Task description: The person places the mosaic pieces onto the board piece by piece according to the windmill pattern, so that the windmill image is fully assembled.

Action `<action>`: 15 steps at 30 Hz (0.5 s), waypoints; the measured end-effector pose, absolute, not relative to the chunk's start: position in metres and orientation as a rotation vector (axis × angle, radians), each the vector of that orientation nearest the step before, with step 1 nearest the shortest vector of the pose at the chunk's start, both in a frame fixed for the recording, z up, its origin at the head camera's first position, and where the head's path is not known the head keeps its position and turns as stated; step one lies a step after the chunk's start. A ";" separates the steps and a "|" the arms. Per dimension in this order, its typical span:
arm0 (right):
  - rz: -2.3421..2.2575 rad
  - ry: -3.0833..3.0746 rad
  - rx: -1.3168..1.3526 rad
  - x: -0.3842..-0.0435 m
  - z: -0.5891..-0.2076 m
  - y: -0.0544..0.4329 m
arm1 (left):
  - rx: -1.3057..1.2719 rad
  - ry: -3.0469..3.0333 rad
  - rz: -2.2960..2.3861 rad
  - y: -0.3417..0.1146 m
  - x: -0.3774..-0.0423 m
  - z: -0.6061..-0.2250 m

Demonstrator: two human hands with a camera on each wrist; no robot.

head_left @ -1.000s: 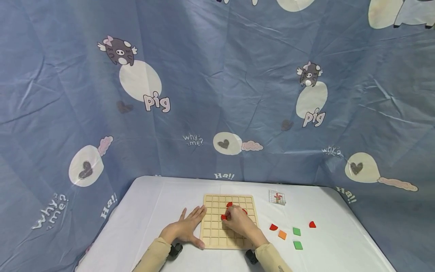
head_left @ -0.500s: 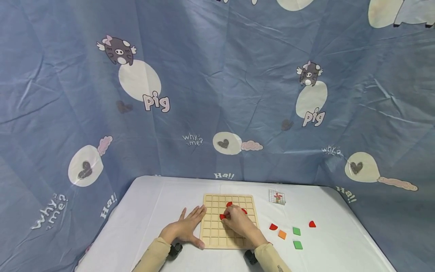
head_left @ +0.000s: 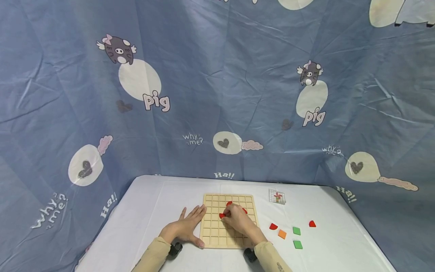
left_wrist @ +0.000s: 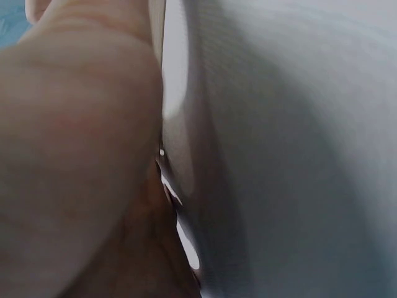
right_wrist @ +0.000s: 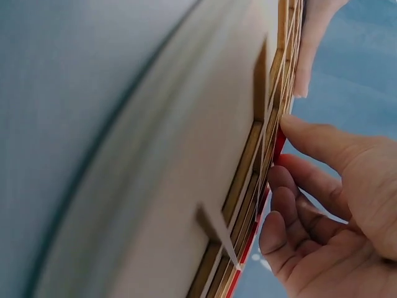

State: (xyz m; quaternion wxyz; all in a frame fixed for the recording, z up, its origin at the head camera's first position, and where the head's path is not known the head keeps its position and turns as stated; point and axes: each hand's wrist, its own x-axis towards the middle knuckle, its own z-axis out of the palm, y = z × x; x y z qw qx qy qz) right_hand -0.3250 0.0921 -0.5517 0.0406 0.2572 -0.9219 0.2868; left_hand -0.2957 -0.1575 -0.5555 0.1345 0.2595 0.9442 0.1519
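Note:
A square wooden grid board (head_left: 214,232) lies on the white table. My right hand (head_left: 238,220) is over its middle, pinching a red rounded tile (head_left: 222,215) between thumb and index finger; the right wrist view shows this red tile (right_wrist: 280,144) against the grid, the other fingers loosely curled. Two more red tiles, one behind the hand (head_left: 229,203) and one to its right (head_left: 244,210), sit on the board, partly covered. My left hand (head_left: 185,228) lies flat with spread fingers, its fingertips and thumb at the board's left edge. The left wrist view is mostly skin and white cloth.
Right of the board lie a red tile (head_left: 273,226), an orange square tile (head_left: 282,234), two green square tiles (head_left: 296,230) and another red tile (head_left: 312,224). A small gridded picture card (head_left: 277,197) lies behind them. A blue patterned curtain (head_left: 217,94) surrounds the table.
My right hand has shifted the pinched red tile slightly left and away from me on the board. The left hand has stayed in place.

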 end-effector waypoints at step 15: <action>0.918 -2.853 0.790 -0.326 -0.548 0.092 | 0.752 2.734 0.443 -0.158 -0.296 -0.555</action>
